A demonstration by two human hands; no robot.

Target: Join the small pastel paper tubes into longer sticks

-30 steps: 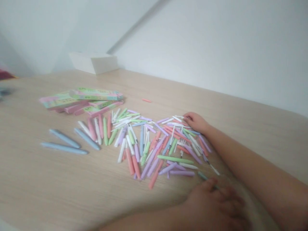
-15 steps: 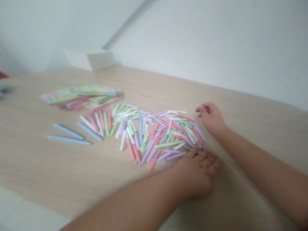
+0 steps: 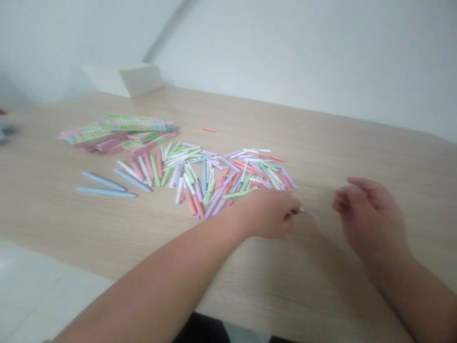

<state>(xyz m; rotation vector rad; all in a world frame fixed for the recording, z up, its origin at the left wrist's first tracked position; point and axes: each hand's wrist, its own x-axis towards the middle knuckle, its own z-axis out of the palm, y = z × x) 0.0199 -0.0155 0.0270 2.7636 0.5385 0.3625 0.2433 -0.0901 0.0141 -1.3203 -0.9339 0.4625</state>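
Both hands are shown drawn back from the pile of pastel pen parts (image 3: pixel 221 176) since half a second ago. The left hand (image 3: pixel 271 215), then laid at the near edge of the heap, is now raised at its near right corner. The right hand (image 3: pixel 371 216), then placed at the far edge, is now held well apart from the heap over the bare wooden table (image 3: pixel 321 286).

The left hand's fingers are pinched together, and a thin white refill (image 3: pixel 303 209) is gripped between them; only its tip is seen past the fingertips, and it is blurred. The right hand is held loose, with the fingers half curled and the palm turned toward the left hand; nothing is seen in it. The refill's tip is pointed into the gap between the two hands.

The pile is spread across the middle of the table, with pink, green, lilac, blue and white pieces crossed over one another. Three long blue pens (image 3: pixel 106 192) are laid apart to its left. Flat pink and green cartons (image 3: pixel 135 125) are stacked just behind them. One small red piece (image 3: pixel 209 129) is left alone beyond the pile, and a white box (image 3: pixel 124 78) is set against the wall.
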